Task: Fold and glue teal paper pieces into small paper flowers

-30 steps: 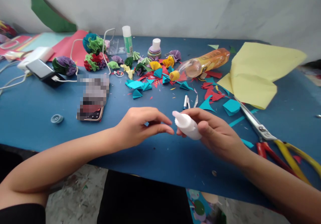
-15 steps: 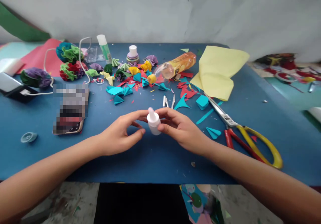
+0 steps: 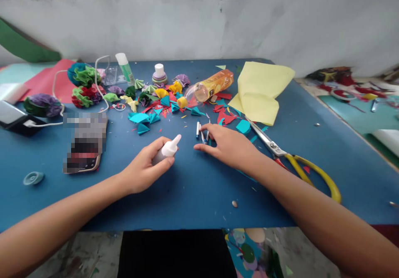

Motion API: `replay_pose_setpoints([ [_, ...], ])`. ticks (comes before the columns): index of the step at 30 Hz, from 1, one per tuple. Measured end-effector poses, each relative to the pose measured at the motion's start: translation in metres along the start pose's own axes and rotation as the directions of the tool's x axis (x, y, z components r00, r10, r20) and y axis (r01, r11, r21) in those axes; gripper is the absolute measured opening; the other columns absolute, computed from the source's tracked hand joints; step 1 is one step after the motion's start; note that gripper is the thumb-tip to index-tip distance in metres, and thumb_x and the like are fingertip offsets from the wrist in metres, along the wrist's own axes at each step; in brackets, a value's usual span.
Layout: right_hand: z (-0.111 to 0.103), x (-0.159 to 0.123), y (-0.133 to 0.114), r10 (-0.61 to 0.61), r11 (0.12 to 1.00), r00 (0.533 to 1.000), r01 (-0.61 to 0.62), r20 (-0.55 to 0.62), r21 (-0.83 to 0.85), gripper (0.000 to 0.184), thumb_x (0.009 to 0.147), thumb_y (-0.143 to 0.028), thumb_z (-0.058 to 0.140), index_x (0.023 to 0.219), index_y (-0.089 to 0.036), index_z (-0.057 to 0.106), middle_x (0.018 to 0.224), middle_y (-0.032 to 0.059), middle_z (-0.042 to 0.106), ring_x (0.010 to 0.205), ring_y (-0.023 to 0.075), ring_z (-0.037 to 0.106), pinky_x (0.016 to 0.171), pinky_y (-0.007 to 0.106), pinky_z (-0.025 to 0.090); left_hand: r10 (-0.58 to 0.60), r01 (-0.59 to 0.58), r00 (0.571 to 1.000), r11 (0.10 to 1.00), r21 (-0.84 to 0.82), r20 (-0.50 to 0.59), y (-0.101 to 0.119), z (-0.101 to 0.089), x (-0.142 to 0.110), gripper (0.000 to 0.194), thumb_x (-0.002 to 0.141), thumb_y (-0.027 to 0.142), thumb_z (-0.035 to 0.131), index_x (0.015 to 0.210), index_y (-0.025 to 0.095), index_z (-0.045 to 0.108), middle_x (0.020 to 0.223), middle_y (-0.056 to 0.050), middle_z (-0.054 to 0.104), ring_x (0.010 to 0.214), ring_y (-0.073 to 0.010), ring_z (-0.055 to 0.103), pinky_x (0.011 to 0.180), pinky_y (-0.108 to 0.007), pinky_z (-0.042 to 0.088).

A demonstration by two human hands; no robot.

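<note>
My left hand (image 3: pixel 145 166) is wrapped round a small white squeeze bottle (image 3: pixel 165 151), its pointed nozzle tilted up and to the right. To the right, my right hand (image 3: pixel 224 143) has its thumb and index finger apart. Between and just beyond those fingers lie slim white-and-blue pieces (image 3: pixel 198 130), perhaps parts of one small tool; the hand partly hides them, and I cannot tell whether it touches them. Teal paper scraps (image 3: pixel 243 126) lie just past the right hand.
Large scissors with yellow handles (image 3: pixel 326 174) lie right of my right forearm. Behind are yellow paper (image 3: pixel 262 91), an orange-labelled plastic bottle (image 3: pixel 215 87) on its side and a glue stick (image 3: pixel 125 69). A phone (image 3: pixel 85 143) and crumpled paper flowers (image 3: pixel 43 105) occupy the left.
The squeeze bottle was between both hands; now only my left hand holds it, slightly further left. My right hand has let go and moved right to the white-and-blue pieces. The view has shifted slightly.
</note>
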State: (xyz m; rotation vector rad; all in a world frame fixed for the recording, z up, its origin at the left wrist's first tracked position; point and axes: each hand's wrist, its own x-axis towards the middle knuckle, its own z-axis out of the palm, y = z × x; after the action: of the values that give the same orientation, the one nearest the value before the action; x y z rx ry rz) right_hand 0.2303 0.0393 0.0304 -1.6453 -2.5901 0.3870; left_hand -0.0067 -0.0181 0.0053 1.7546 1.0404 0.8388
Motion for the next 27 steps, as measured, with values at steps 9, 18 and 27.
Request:
replay_pose_setpoints([
  [9,-0.013,-0.002,0.001,0.079,0.995,0.997,-0.078,-0.007,0.068,0.011,0.086,-0.025,0.042,0.083,-0.019,0.05,0.079,0.0078,0.061,0.071,0.0205,0.058,0.066,0.033,0.042,-0.034,0.018,0.988,0.994,-0.106,-0.151,-0.001,-0.002,0.007,0.017,0.086,0.031,0.058,0.093,0.016,0.057,0.076,0.002,0.049,0.06,-0.0075,0.045,0.054,-0.019,0.036],
  [18,-0.011,-0.011,-0.013,0.018,0.63,1.0,-0.022,0.014,0.776,0.012,0.086,-0.028,0.039,0.077,-0.022,0.043,0.067,-0.002,0.05,0.055,0.0108,0.042,0.05,0.025,0.033,-0.107,0.057,0.975,0.967,-0.246,-0.195,-0.003,-0.005,0.008,0.021,0.085,0.036,0.059,0.093,0.018,0.054,0.069,0.003,0.047,0.057,-0.0084,0.043,0.051,-0.02,0.035],
  [27,-0.012,-0.022,-0.012,-0.111,0.48,0.994,0.041,0.015,0.877,0.02,0.09,-0.036,0.043,0.084,-0.02,0.054,0.064,-0.0034,0.038,0.051,0.0099,0.031,0.045,0.025,0.026,-0.06,0.026,0.979,0.985,-0.173,-0.197,0.002,-0.002,0.007,0.016,0.082,0.03,0.061,0.086,0.016,0.054,0.071,0.004,0.046,0.055,-0.006,0.042,0.049,-0.018,0.036],
])
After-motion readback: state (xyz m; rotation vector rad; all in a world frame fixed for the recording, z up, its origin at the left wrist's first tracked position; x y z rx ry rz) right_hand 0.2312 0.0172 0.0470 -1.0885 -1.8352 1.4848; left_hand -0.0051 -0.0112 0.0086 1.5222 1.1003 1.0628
